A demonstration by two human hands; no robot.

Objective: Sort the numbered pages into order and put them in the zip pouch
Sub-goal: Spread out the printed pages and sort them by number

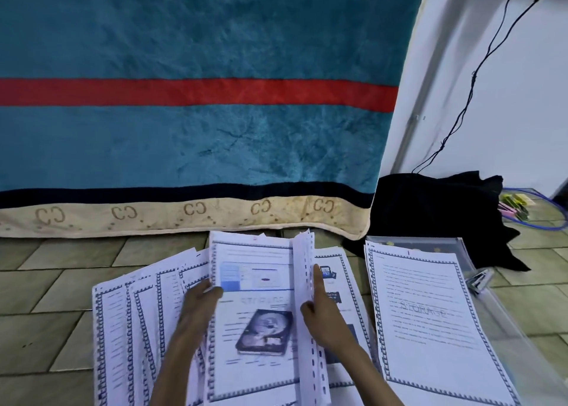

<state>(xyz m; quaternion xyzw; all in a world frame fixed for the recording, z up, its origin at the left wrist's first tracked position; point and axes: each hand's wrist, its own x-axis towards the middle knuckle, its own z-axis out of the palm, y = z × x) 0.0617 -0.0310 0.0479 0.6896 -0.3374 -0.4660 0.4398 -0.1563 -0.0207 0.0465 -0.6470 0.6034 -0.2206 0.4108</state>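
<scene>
Teal blanket (190, 135) with red stripe, black cloth (430, 209), dangling black cable (467, 98), tiled floor (46, 298).

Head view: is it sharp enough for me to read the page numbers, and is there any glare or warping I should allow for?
Head view: no, the print is smeared; the held sheet between left hand and right hand shows only a picture. Only the large watermark on the right stack is half legible. Lighting is dim and even, without glare. Wide-angle warping bends the blanket edge and the floor tiles.
</scene>
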